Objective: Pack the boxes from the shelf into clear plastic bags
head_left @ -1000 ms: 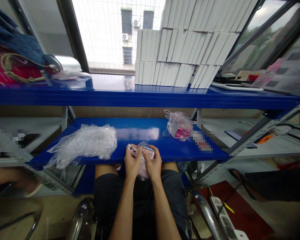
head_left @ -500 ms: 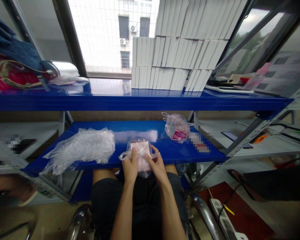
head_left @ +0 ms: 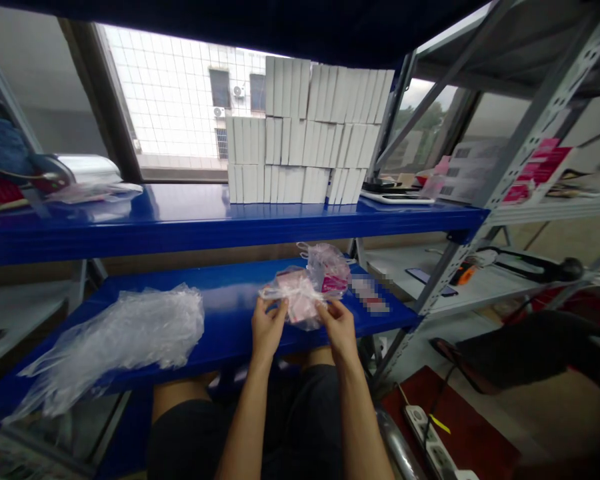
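Note:
Between my hands is a clear plastic bag (head_left: 300, 300) with a pink box inside, its top gathered into a knot in the middle. My left hand (head_left: 269, 327) pinches the bag's left handle end. On the other side my right hand (head_left: 337, 325) has its fingers closed on the right end. Just behind it, a second tied clear bag (head_left: 330, 267) with a pink item rests on the blue lower shelf (head_left: 230, 293). A heap of clear plastic bags (head_left: 145, 327) lies to the left of my hands.
White boxes (head_left: 300, 143) stand stacked in rows on the blue upper shelf (head_left: 180, 227), before a window. A blurred-out item (head_left: 370, 293) lies right of the bags. A power strip (head_left: 433, 437) is on the floor at right, near another person's leg (head_left: 520, 353).
My hands have carried the bagged box forward and a little right, close to the other tied bag. They have spread toward the ends of the handles. The view has turned right.

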A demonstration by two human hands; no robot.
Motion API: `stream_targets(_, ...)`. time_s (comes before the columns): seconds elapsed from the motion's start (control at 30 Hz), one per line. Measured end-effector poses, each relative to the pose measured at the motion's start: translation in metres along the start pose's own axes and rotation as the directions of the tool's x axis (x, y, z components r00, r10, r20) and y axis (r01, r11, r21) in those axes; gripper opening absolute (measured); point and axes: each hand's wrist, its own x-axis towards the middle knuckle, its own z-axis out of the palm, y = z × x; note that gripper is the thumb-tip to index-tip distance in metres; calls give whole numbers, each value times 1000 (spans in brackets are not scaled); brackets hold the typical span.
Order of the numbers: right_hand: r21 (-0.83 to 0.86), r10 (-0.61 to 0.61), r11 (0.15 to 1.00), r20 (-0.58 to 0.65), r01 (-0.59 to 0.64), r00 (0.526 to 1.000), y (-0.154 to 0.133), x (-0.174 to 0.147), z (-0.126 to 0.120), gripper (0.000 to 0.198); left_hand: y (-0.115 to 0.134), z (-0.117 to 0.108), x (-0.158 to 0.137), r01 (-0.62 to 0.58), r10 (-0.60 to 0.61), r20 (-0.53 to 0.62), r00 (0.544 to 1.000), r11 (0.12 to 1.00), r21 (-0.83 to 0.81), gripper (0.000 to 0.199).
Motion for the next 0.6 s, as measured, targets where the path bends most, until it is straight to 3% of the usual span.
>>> stream_targets(0.13,-217,-154,969,-154,118,976,-28,79,-20,52,12,59,40,-93,85,139,987,994,54,63)
stream_targets(0.17,-332,-179,936,-166,115,970,-35,101,-23,53,14,72,50,-121,102,204,974,989,83,63)
stream_targets(0.33,-516,-210,850,-147,107,967,-58,189,-31,37,9,122,100,-292,177,387,905,920,262,58)
stream_targets(0.47,-676,-215,734,-144,63,966,-48,218,-40,20,-10,137,121,-275,101,485,869,912,304,68)
stream_targets(0.6,-769,-243,638,-147,44,959,-33,223,-52,22,-25,140,120,-275,73,534,842,911,308,78)
